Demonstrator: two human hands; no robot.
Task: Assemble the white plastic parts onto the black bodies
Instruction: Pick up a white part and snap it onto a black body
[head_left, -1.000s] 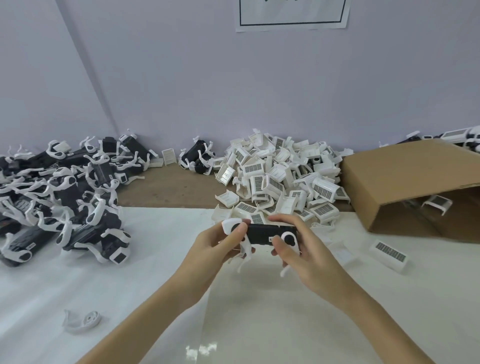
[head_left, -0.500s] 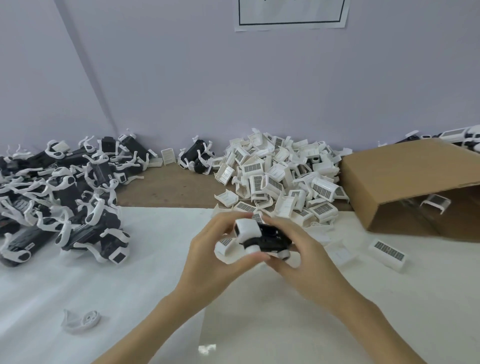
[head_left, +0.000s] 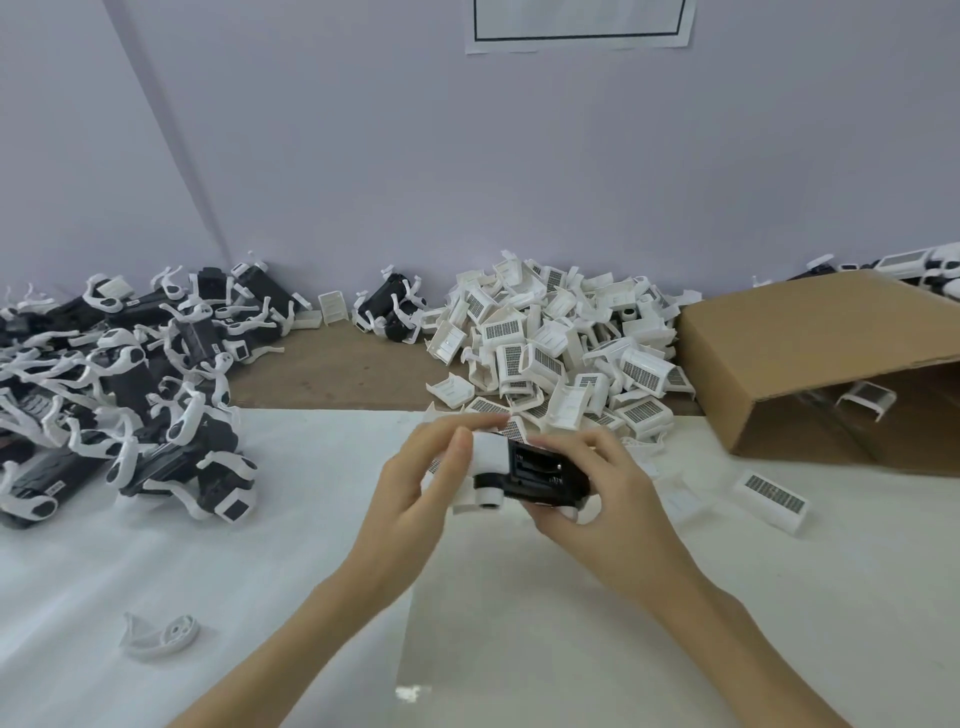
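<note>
The person holds a black body (head_left: 545, 470) above the white-covered bench (head_left: 519, 597), a little in front of the chest, between both hands. The right hand (head_left: 597, 499) is curled round the right end of the body, with the thumb on top and the fingers wrapped under it. The body lies with an open compartment turned up. The left hand (head_left: 415, 493) grips a white plastic part (head_left: 485, 470) with bent fingers; the thumb lies on top of the part and the other fingers are closed around its left side. This white part sits against the left end of the black body and touches it; I cannot tell if it is fully seated.

Behind the hands, at the far edge of the white cover, there is a big heap of loose white parts (head_left: 556, 358), many with a dark grid label. On the left of the bench lies a pile of assembled units (head_left: 119, 389), black with white curved arms. On the right a cardboard box (head_left: 815, 364) lies on its side with the opening toward the person. One single labelled white piece (head_left: 771, 493) lies near the box, and a small white curved piece (head_left: 158, 634) lies alone at the near left. A paper sheet (head_left: 582, 23) hangs on the wall.
</note>
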